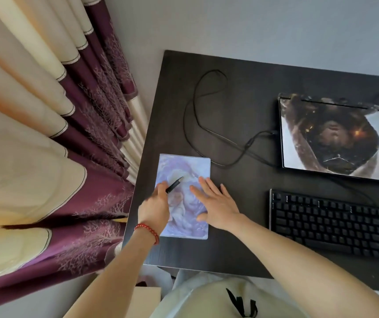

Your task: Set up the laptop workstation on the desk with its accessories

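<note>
My left hand (155,206) pinches the pen (174,185); right hand (216,203), fingers spread, pins the notebook (184,180): lay the pen flat atop.

Black desk (241,106), black keyboard (335,223), lilac swirled notebook (184,166), maroon-and-cream curtains (53,125) with seemingly branch-like print.

We see a closed laptop (339,136) lying flat at the right rear of the dark desk (241,249), its lid covered by a dark, fiery picture. A thin black cable (190,106) is plugged into its left edge and loops across the desk. A black keyboard (335,223) lies just in front of the laptop. On the left lies a pale purple notebook (184,166), with a black pen (174,185) angled above its cover.
</note>
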{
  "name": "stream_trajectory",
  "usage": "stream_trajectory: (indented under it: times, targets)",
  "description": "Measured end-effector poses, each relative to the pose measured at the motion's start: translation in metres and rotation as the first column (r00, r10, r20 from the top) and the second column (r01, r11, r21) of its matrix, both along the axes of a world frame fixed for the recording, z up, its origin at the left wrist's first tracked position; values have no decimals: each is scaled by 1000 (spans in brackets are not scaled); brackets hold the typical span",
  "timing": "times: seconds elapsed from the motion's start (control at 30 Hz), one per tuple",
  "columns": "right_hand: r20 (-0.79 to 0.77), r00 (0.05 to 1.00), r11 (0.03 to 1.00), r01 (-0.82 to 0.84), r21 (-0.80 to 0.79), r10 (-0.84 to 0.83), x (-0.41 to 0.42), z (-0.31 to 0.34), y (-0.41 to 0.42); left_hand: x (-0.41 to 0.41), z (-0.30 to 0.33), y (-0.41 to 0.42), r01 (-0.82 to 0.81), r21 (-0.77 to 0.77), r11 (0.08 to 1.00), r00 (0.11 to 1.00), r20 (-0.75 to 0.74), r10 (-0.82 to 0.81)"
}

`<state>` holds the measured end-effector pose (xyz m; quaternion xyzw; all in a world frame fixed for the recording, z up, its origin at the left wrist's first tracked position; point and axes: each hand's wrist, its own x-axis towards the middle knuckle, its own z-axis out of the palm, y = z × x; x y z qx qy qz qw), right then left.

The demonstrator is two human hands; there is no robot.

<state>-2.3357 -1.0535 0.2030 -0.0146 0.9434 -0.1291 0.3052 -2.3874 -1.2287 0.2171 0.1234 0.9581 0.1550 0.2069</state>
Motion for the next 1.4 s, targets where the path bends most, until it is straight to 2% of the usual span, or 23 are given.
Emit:
stream_trajectory:
  times: [0.07, 0.1, 0.13, 0.17, 0.2, 0.23, 0.27, 0.3, 0.33, 0.43, 0.5, 0.57, 0.6, 0.63, 0.7, 0.77, 0.9, 1.17, 1.3, 1.4]
  targets:
    - [-37, 994, 990, 99, -104, -103, -3, 4, -1, -8, 2, 3, -22, -10, 1000, 999, -43, 21]
    - [-74, 973, 960, 200, -197, -218, -4, 6, -2, -11, 3, 6, -43, 22, 999, 997, -67, 45]
    - [-85, 923, 888, 331, -320, -375, -6, 10, -3, -11, 3, 8, -68, 89, 994, 994, -74, 74]
    - [-43, 842, 764, 464, -448, -537, -8, 13, -3, -9, 4, 10, -86, 178, 980, 994, -58, 97]
    - [50, 748, 599, 568, -565, -662, -11, 18, -2, -6, 5, 14, -105, 274, 956, 993, -13, 113]
    - [169, 662, 427, 636, -643, -731, -13, 23, -1, 0, 7, 17, -131, 362, 923, 991, 50, 121]
    - [258, 597, 295, 669, -682, -759, -14, 26, 0, 5, 8, 21, -149, 427, 892, 987, 111, 112]
    - [288, 565, 231, 674, -701, -773, -15, 29, 2, 10, 9, 26, -146, 466, 872, 985, 150, 85]
    - [282, 557, 219, 668, -711, -781, -17, 32, 2, 14, 10, 30, -128, 485, 865, 984, 169, 51]
    - [236, 553, 238, 651, -721, -799, -20, 34, 7, 22, 9, 42, -79, 515, 854, 984, 177, -15]
    - [220, 514, 231, 673, -702, -829, -19, 32, 14, 21, 3, 46, -20, 475, 880, 995, 95, -29]
    - [141, 491, 293, 699, -652, -860, -18, 27, 24, 17, -8, 44, 83, 309, 947, 996, -9, -85]
    - [83, 507, 364, 714, -598, -858, -16, 25, 28, 14, -13, 41, 133, 164, 977, 991, -46, -127]
    - [33, 531, 432, 721, -542, -847, -15, 21, 33, 12, -18, 37, 169, 21, 985, 982, -83, -167]
    - [4, 553, 489, 741, -461, -833, -13, 14, 39, 9, -22, 31, 235, -110, 966, 965, -90, -245]
    - [37, 556, 497, 770, -399, -831, -17, 9, 38, 8, -28, 24, 309, -142, 940, 947, -40, -318]
    - [185, 484, 388, 835, -391, -855, -24, 5, 34, 7, -29, 23, 339, -157, 928, 941, 65, -333]
    - [216, 652, 527, 731, -433, -727, -19, 7, 20, 6, -25, 26, 344, -165, 924, 938, 104, -330]
    - [226, 617, 481, 752, -450, -754, -19, 3, 20, 7, -21, 27, 330, -159, 930, 941, 126, -313]
    - [224, 626, 507, 754, -419, -747, -18, 7, 25, 5, -19, 32, 319, -191, 928, 944, 149, -294]
